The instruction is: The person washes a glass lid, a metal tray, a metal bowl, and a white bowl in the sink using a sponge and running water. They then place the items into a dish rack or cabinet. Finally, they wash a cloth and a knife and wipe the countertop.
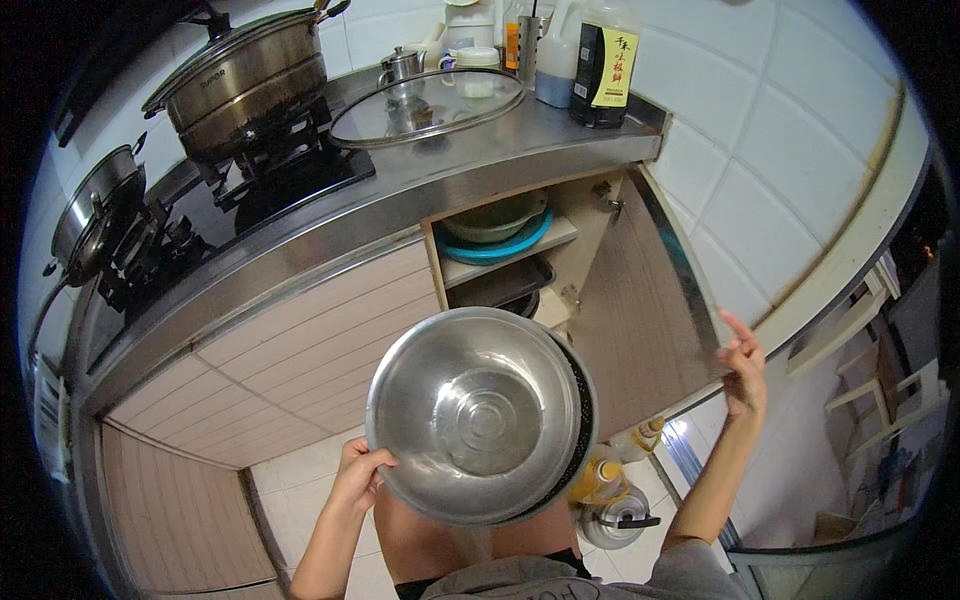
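My left hand [361, 472] grips the lower left rim of a stainless steel bowl [420, 405], thumb on the inside. The bowl is held over my thighs and looks bare inside. Behind it, a perforated metal colander [583, 420] shows as a dark strip along the right side. Off to the right, my right hand [742, 364] is raised beside the free edge of the open cabinet door [652, 315]. Its fingers are partly extended and nothing is in them. Whether a fingertip touches the door edge is hard to tell.
Inside the cabinet are a blue basin [499, 251] and a dark tray [510, 279]. Yellow oil bottles [604, 480] and a metal kettle [619, 525] stand on the floor. A glass lid [442, 112], a soy sauce bottle [604, 71] and a large steamer pot [247, 90] are above.
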A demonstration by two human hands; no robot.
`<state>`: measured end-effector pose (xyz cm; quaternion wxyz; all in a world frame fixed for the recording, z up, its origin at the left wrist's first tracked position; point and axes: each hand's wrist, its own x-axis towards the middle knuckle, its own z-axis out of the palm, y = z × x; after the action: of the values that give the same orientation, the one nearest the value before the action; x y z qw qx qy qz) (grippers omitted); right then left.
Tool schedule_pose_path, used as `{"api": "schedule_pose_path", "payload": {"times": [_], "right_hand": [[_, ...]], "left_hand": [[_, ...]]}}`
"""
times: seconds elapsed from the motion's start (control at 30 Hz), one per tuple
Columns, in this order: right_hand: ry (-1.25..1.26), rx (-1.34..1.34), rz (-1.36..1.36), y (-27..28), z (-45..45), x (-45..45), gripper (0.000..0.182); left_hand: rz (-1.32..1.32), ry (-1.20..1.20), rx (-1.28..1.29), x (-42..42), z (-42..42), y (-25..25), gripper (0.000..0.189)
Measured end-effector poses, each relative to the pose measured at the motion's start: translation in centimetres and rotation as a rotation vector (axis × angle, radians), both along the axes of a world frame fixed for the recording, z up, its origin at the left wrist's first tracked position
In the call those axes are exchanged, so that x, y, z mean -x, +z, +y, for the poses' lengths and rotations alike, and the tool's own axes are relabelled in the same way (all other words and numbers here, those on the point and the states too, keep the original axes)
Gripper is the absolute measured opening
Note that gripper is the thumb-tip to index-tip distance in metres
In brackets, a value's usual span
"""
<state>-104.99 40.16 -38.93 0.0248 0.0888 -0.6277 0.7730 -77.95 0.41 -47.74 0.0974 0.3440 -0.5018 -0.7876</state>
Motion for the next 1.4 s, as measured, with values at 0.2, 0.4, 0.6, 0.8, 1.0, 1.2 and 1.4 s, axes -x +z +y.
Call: {"api": "schedule_pose_path", "payload": {"times": [0.2,0.4,0.6,0.8,1.0,1.2,1.4], "right_hand": [[-0.171,-0.433,0.062,1.8,0.4,-2.0,0.043],[-0.881,-0.948,0.96,-1.4,-4.0,-6.9,0.03],[-0.15,-0.922,1.237,-7.8,-10.3,-15.0,0.041],[-0.072,-0.744,1.28,-8.7,-13.8,-9.7,0.036],[-0.257,-0.52,1.367,-12.1,-16.3,-3.0,0.036],[-0.21,-0.457,1.334,-12.0,-16.5,-0.5,0.035],[-0.25,-0.403,1.304,-13.5,-17.2,2.2,0.035]], "left_hand": [[0.016,-0.039,-0.021,0.3,-0.4,-0.1,0.009],[-0.012,-0.064,-0.034,1.6,-0.6,0.9,0.01],[0.004,-0.168,-0.041,5.8,-0.6,2.0,0.01],[0.007,-0.188,-0.037,9.4,-0.1,3.5,0.012],[0.01,-0.147,0.147,13.3,0.0,2.5,0.017],[0.324,0.041,0.953,15.1,2.0,1.7,0.037],[0.574,-0.403,2.122,17.7,2.4,3.1,0.045]]}}
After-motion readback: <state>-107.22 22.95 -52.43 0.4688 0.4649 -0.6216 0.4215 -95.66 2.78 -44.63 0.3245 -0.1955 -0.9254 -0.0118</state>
